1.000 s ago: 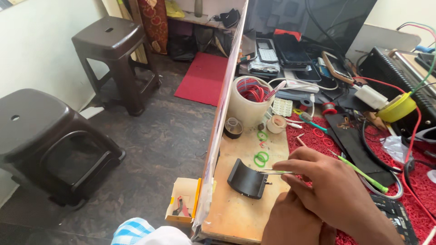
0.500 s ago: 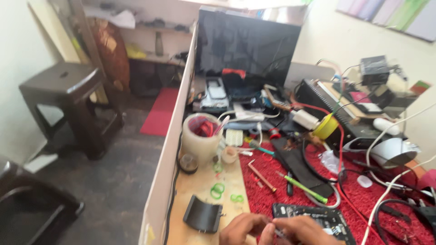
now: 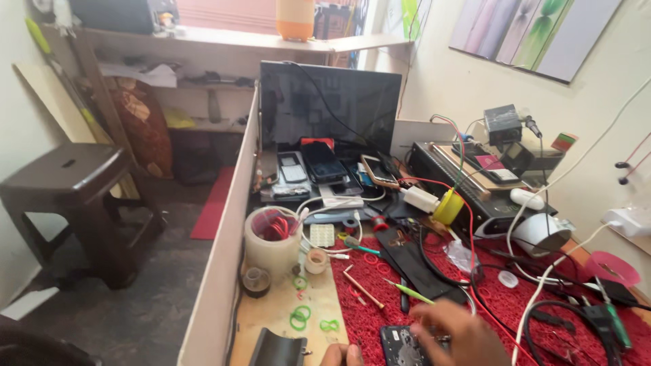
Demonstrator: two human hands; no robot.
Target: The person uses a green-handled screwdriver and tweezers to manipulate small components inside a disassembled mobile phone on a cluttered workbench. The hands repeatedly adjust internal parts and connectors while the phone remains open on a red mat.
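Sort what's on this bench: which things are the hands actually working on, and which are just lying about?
In hand:
right hand
left hand
dark phone body

Lying about:
green-handled tool
cream tub of red wires
green rings
yellow tape roll
black curved cover

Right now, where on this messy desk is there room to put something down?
The bare wooden strip between the white jar and the curved black part is mostly free, with only small green rings on it. The red mat is crowded with cables, tools and both hands.
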